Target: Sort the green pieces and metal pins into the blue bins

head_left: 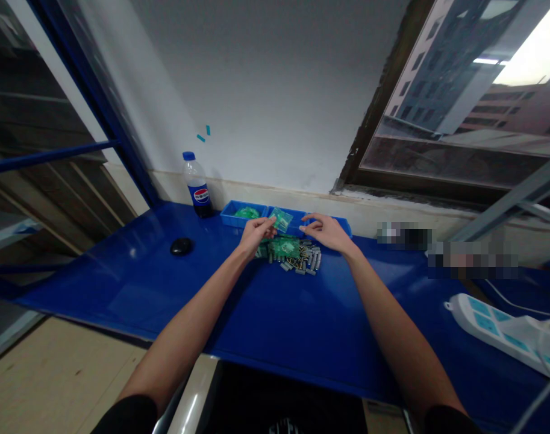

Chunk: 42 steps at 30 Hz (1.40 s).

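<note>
A small clear green packet (281, 220) is pinched between the thumb and fingers of my left hand (257, 234), above the front of the blue bins. To its right, my right hand (324, 231) is over the right-hand bin, thumb and forefinger apart, with nothing visible between them. Below the hands lies a pile of small grey and brass metal parts (307, 258), with more green packets (286, 246) on its left part. Green bags (247, 213) fill part of the left blue bin (230, 220).
A bottle with a blue cap (199, 191) stands by the wall at the back left. In front of it lies a black rounded object (181, 246). A white power strip (496, 322) with a cable rests at the right of the blue table (275, 319).
</note>
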Motion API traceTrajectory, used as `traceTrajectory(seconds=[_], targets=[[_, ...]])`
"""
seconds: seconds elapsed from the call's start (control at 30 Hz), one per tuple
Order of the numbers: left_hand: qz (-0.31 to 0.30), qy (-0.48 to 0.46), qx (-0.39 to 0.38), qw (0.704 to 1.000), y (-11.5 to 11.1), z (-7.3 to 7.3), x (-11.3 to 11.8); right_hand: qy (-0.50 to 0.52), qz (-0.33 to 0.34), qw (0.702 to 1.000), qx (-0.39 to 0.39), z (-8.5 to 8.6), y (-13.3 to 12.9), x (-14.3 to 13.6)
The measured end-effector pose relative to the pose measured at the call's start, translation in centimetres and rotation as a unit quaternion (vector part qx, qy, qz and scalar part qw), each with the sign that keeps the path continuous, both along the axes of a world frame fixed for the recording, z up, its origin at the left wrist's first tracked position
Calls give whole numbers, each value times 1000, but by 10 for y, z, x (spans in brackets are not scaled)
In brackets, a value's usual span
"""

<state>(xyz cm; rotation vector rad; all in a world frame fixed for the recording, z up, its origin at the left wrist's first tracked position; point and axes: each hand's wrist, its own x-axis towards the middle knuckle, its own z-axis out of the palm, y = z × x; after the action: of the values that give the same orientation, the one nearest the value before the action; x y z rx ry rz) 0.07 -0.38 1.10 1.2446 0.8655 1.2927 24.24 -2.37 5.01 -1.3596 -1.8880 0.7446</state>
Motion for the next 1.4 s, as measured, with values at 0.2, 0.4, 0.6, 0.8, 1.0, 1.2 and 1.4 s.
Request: traceTrajectory(seconds=[0.2,0.4,0.6,0.8,1.0,1.2,1.4], targets=[[106,-116,-76,985,10,0,-11,-120,44,992,10,-6,2,-1],[87,-86,-100,987,6,1,-11,-176,123,975,50,-15,2,-3],[49,-20,-37,998,3,1,-2,-224,122,963,83,-24,6,-9],[47,-5,-26,999,4,-3,-2,-246,75,961,103,-26,5,-16],[45,25,0,999,4,-4,-2,-267,39,956,111,-27,1,-24],[42,67,49,996,1,-3,0,-249,-2,958,142,-10,-1,-19],[43,101,75,991,-1,-2,1,-190,-5,970,150,8,-5,-13]])
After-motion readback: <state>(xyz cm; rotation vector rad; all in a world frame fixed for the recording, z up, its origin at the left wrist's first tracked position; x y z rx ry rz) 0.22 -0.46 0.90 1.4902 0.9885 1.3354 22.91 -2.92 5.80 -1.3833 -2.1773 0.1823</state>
